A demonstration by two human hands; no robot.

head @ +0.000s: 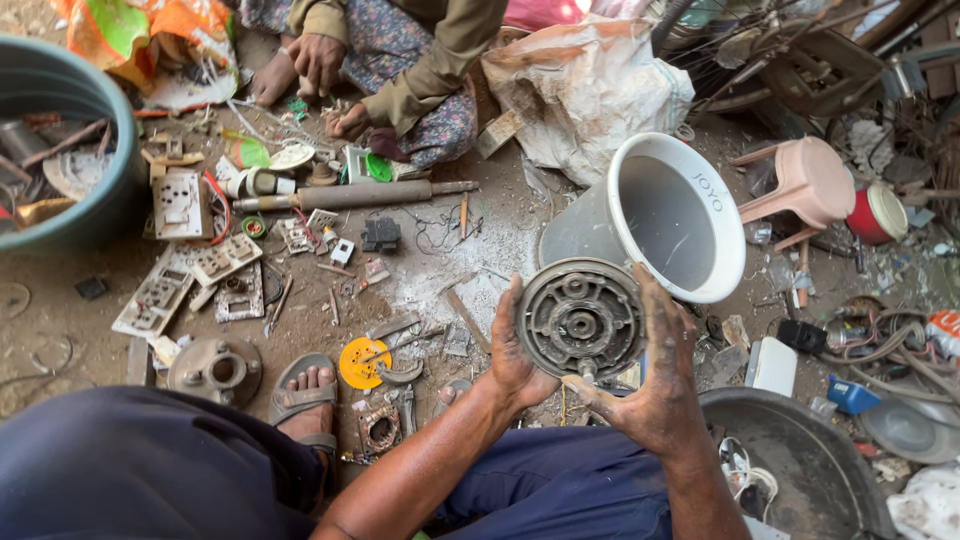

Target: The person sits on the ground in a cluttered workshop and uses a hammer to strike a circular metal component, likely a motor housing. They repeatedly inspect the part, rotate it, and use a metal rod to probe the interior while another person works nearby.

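Left hand [515,355]: grasping the left rim of a round metal motor housing [580,318], fingers curled behind it. Right hand [660,385]: grasping the right rim, palm outward, thumb below. Housing: held between both hands, equally near each, off the floor; flat face toward the camera, centre hub and axis pointing up at the viewer; no long axis in the disc face. Beyond the hands: white bucket [690,270], tipped, mouth toward the housing, just behind it. Below right hand: dark metal pan [800,470]. Left of left hand: yellow disc [360,362], sandalled foot [305,395]. Far beyond: a seated co-worker's hand [318,60].
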